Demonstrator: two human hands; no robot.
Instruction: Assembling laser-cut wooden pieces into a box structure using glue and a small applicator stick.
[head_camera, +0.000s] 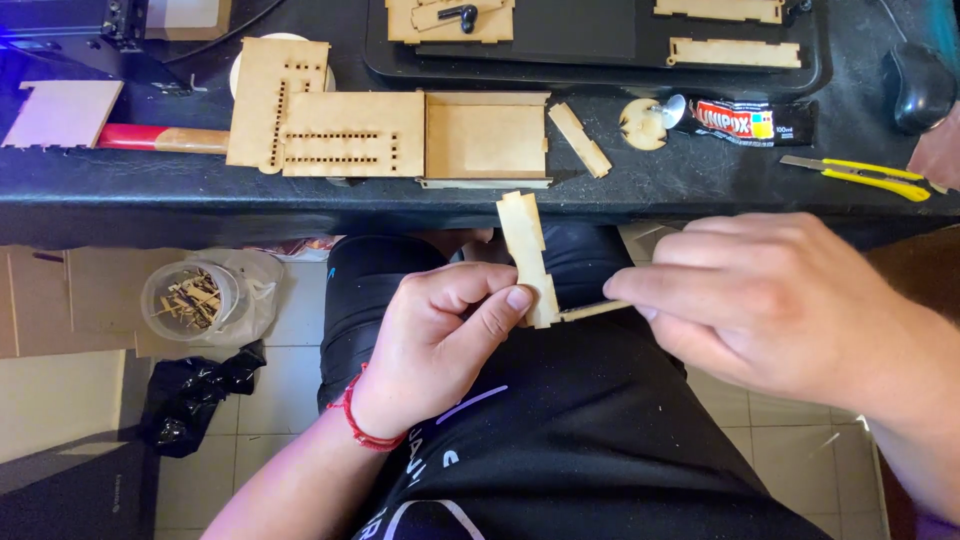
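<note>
Two thin wooden pieces are held above the lap, just below the edge of the black table (120, 200). The notched wooden strip (527, 255) is pinched upright between thumb and forefinger of the left hand (440, 340); a narrower flat slat (590, 311) is gripped edgewise in the closed fingertips of the right hand (780, 310) and met at the strip's lower end. Whether the joint is seated cannot be told.

On the table, assembled so far as can be judged: one open-topped wooden box (487, 137), touching a slotted panel (350, 135) overlapped by a second slotted panel (272, 100).

Loose and evidently unfitted: one short strip (580, 140), one round disc (642, 124), further cut parts on the black tray (600, 70).

Also listed: glue tube (745, 122), yellow utility knife (860, 175), computer mouse (918, 85).

On the floor: clear tub of offcuts (195, 298), black bag (190, 395).
</note>
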